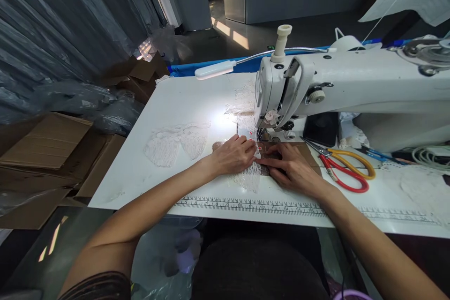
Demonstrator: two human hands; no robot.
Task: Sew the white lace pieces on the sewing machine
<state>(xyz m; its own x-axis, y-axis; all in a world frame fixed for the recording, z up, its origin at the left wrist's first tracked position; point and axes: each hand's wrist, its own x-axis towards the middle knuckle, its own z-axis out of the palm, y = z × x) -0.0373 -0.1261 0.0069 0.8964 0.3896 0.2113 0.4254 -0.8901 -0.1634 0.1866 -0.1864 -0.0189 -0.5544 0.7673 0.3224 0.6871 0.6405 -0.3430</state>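
A white sewing machine stands on a white table. My left hand rests on a strip of white lace just in front of the needle, fingers bent and pressing the lace down. My right hand lies flat beside it, fingers stretched toward the presser foot, holding the same lace against the plate. The two hands almost touch. More lace trails behind the needle.
Lace pieces lie left of my hands. Scissors with red and yellow handles lie right of my right hand. A gooseneck lamp lights the work. A ruler is printed along the table's front edge. Cardboard boxes stand at left.
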